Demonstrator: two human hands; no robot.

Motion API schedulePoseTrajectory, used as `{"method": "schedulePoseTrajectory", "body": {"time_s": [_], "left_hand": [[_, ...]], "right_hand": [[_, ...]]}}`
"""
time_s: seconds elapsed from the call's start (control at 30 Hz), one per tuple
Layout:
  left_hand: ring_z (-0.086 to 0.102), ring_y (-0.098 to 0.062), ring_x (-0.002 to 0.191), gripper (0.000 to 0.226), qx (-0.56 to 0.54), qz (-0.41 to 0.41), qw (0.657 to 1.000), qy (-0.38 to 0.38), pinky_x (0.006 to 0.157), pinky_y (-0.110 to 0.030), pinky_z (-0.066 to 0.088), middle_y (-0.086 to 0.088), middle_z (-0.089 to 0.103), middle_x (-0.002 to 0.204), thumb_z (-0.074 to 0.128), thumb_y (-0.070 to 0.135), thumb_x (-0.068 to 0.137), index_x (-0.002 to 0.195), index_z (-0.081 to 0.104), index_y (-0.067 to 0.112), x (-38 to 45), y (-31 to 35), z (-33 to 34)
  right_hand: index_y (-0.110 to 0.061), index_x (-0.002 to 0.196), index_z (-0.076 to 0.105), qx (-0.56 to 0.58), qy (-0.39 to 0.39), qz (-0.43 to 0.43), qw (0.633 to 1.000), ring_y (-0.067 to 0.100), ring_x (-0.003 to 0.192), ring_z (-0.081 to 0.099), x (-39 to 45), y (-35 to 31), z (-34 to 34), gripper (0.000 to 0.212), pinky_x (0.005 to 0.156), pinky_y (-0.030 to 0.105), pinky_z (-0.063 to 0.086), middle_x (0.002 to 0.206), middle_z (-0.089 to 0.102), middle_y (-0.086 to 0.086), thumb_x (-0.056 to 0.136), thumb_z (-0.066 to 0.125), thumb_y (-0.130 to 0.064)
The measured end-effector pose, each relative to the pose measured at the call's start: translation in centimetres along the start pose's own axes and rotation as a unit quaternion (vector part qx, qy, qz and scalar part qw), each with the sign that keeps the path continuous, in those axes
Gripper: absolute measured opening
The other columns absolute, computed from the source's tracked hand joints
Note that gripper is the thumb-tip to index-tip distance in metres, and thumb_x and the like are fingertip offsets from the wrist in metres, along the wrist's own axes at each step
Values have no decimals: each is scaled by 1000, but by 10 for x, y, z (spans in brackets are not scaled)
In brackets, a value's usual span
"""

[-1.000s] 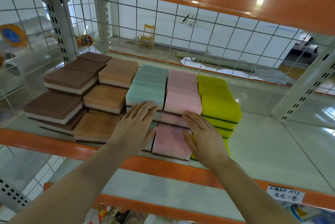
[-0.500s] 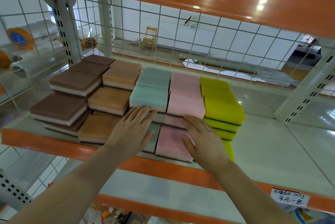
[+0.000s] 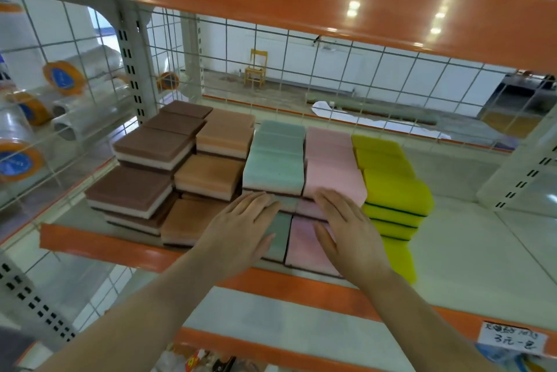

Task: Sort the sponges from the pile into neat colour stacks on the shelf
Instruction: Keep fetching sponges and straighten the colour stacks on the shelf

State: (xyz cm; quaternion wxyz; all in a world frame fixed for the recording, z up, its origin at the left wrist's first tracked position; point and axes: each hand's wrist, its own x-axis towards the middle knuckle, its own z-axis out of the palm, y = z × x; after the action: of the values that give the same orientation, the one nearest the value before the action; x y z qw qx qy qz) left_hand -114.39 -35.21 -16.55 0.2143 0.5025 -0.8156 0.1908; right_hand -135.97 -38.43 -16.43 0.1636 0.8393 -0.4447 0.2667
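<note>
Head view: the sponges are sitting in colour rows on the pale shelf (image 3: 470,254), running from front edge toward the wire mesh back (image 3: 331,76). From left to right, the dark brown sponges (image 3: 129,188) are lying in stepped stacks, the orange-tan sponges (image 3: 208,172) are standing just beside them, then the teal sponges (image 3: 275,166), the pink sponges (image 3: 331,169) and the yellow sponges (image 3: 394,188), each row touching its neighbour. The left hand (image 3: 241,230) is lying palm down with fingers straight and together, resting on the front teal sponge, its fingertips reaching the base of the taller teal stack behind; it is gripping nothing. The right hand (image 3: 349,230) is likewise lying flat with fingers extended, pressing on the front pink sponge, fingertips touching the lower edge of the raised pink stack; it is holding nothing. The front yellow sponge appears to be overhanging the orange shelf edge (image 3: 120,251) slightly, though lens distortion is making this uncertain. Rolls of tape with orange cores (image 3: 63,76) are lying in the neighbouring bay to the left, behind the mesh divider. A handwritten price label (image 3: 511,341) is sticking to the orange edge of the lower shelf at the right. A wooden chair (image 3: 256,69) is standing in the room beyond the mesh.
</note>
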Motion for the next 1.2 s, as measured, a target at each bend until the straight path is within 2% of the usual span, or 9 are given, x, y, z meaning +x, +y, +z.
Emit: {"method": "schedulePoseTrajectory", "body": {"time_s": [0.17,0.27,0.47,0.6,0.73,0.8,0.97,1.07,1.2], "left_hand": [[57,-18,107,52,-5,37,999,-2,94,-30,45,-4,65,113,38,38,77,110,67,11,28,31,7],[65,-20,101,53,-17,57,998,-10,87,-33,52,-6,67,111,36,37,75,107,69,9,43,49,10],[63,-21,106,54,-19,50,998,-35,92,-37,49,-7,64,117,35,37,79,113,66,11,56,77,24],[64,-24,106,55,-1,11,999,-36,91,-40,50,-10,64,116,36,37,80,113,67,6,62,85,29],[63,-27,108,54,-2,-3,1000,-25,91,-41,50,-12,63,118,38,36,81,116,65,4,64,86,31],[63,-27,107,54,-5,-10,1000,-19,90,-41,50,-12,63,118,38,36,81,115,65,4,64,85,30],[63,-25,106,53,-9,-6,1000,-16,88,-39,51,-10,63,117,38,36,83,116,64,5,63,86,30],[62,-25,108,53,-9,-7,1000,-24,91,-39,50,-10,63,119,38,36,83,118,64,5,62,87,33],[63,-24,108,55,-5,-5,999,-34,91,-40,49,-9,64,119,37,37,82,118,64,6,59,87,30]], "right_hand": [[-6,125,58,-5,9,38,999,25,119,53,-22,26,-10,60,104,28,30,128,59,9,100,19,-45],[-6,123,59,-16,2,65,998,26,116,56,-33,43,-19,59,103,29,31,127,59,9,100,21,-44],[-7,126,57,-35,-37,106,993,28,115,59,-55,72,-31,65,98,38,45,130,57,10,99,15,-48],[-8,126,58,-19,-34,107,993,29,115,59,-56,82,-33,52,97,42,43,131,57,9,91,36,-41],[-9,126,57,0,-39,76,996,26,118,57,-49,89,-36,51,105,28,34,131,57,8,89,40,-39],[-9,126,57,19,-39,66,997,26,118,57,-45,93,-38,50,107,27,30,130,58,8,90,40,-39],[-11,122,60,27,-41,61,997,25,112,61,-47,94,-36,47,103,39,36,125,61,5,91,39,-39],[-11,122,61,25,-44,58,997,25,111,61,-50,95,-33,49,103,39,36,125,61,5,95,34,-42],[-10,118,63,38,-22,43,998,27,105,63,-45,87,-34,45,90,37,51,118,64,5,92,38,-38]]}}
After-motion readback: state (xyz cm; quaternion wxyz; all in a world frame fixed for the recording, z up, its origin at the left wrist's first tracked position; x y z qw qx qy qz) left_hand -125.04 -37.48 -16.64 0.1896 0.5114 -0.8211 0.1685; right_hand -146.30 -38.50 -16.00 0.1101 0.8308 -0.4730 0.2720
